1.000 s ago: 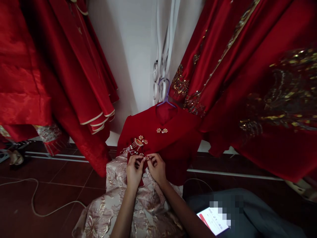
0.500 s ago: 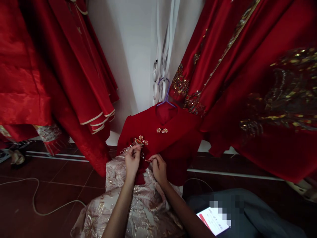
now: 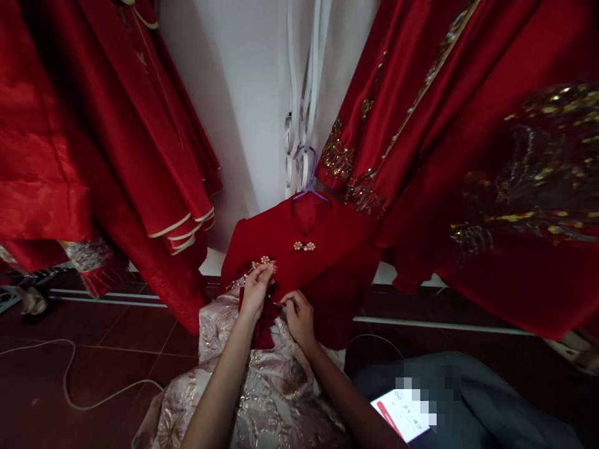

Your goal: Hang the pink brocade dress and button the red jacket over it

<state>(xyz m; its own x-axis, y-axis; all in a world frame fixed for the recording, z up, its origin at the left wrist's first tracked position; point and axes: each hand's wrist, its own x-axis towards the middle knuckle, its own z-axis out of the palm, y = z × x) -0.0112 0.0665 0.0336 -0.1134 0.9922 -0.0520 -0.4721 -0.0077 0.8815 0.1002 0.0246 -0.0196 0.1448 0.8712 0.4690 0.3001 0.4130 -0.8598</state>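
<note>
Red fabric jacket (image 3: 327, 268) lies under both hands. Left hand (image 3: 256, 290): fingers over gold-and-pearl flower ornament (image 3: 264, 259), grip unclear. Right hand (image 3: 300, 318): fingers pinching jacket's front edge.

Dark reddish tiled floor (image 3: 35, 380) — a pale cable (image 3: 87, 408) lies curving across it.

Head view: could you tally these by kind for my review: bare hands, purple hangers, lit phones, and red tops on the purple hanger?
Left hand and right hand: 2
Purple hanger: 1
Lit phone: 1
Red top on that hanger: 1
Total: 5
</note>
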